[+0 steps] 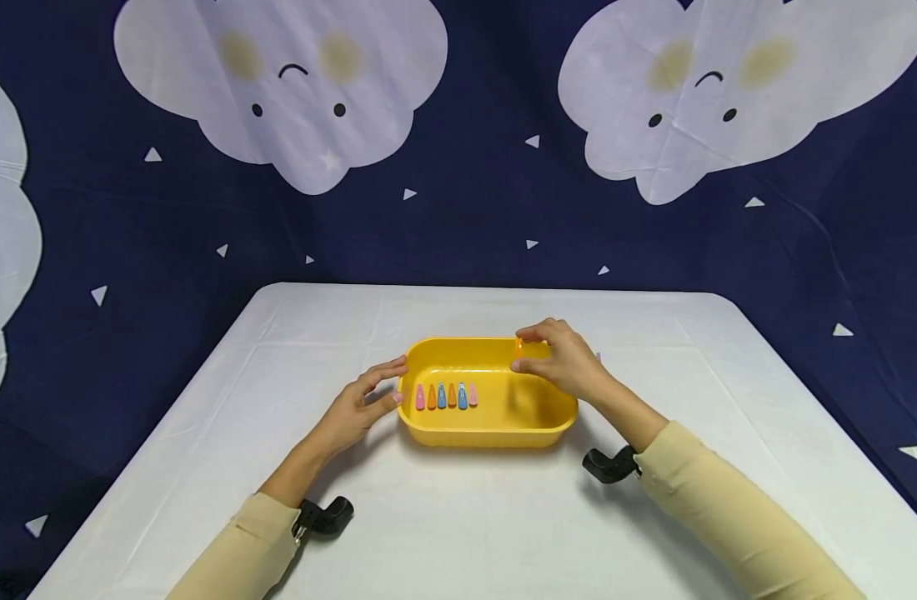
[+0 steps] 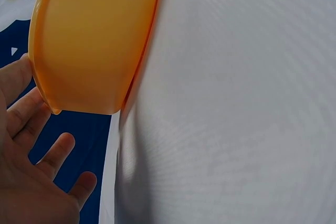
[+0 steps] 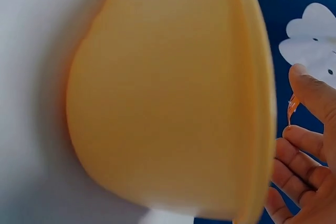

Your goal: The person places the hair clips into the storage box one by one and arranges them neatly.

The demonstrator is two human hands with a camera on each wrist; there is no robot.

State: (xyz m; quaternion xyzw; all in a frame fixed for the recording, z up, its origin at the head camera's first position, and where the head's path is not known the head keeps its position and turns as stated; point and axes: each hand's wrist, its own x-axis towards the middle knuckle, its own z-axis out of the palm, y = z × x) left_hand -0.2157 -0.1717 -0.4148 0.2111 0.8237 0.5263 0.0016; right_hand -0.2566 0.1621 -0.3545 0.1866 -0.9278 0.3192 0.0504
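Note:
A yellow basin (image 1: pixel 488 436) stands on the white table. Inside it, on the left of its floor, several small snap hair clips (image 1: pixel 441 395) in pink, orange and blue lie side by side in a row. My right hand (image 1: pixel 563 358) is over the basin's right end, pinching an orange hair clip (image 3: pixel 293 107) between thumb and forefinger; the other fingers spread loosely in the right wrist view. At the basin's left end, my left hand (image 1: pixel 357 408) touches the rim with thumb and fingertips, its fingers fairly straight and apart.
A small purple piece (image 1: pixel 598 357) shows on the table just beyond my right hand, mostly hidden by it. Behind the white table (image 1: pixel 316 325) hangs a dark blue cloth (image 1: pixel 458 225) with clouds and triangles. A black wrist camera (image 1: pixel 327 516) juts inward from each sleeve.

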